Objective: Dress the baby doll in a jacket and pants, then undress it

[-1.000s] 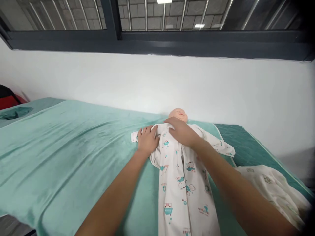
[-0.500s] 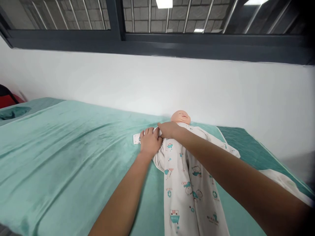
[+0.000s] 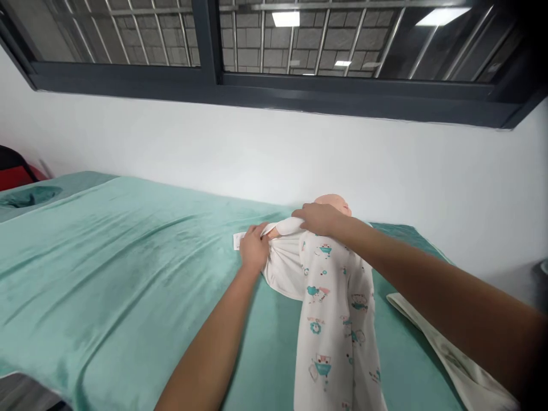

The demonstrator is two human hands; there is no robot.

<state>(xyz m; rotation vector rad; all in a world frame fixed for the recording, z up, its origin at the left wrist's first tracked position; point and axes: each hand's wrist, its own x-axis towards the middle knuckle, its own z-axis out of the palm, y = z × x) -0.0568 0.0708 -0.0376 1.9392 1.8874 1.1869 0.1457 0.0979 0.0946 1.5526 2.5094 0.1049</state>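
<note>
A baby doll (image 3: 334, 200) lies on the green-covered bed, its head by the wall and turned to the right. Over its body is a white printed baby garment (image 3: 324, 302), with the long lower part stretching toward me. My left hand (image 3: 255, 248) is closed around the sleeve, whose cuff (image 3: 237, 241) sticks out to the left. A bit of the doll's arm (image 3: 273, 233) shows beside my fingers. At the shoulder, my right hand (image 3: 321, 218) grips the garment's edge, holding it taut and exposing plain white inner cloth. That hand partly covers the doll's head and neck.
A green sheet (image 3: 141, 274) covers the bed, with folds on the left. White cloth (image 3: 454, 354) lies at the right, partly under my forearm. Behind stand a white wall (image 3: 192, 148) and a dark window frame (image 3: 274, 97). Something red and black (image 3: 15, 171) sits far left.
My right hand has moved right, drawing the garment's edge away from my left hand. The doll's head and garment have shifted right and tipped over. The plain inside of the cloth now shows.
</note>
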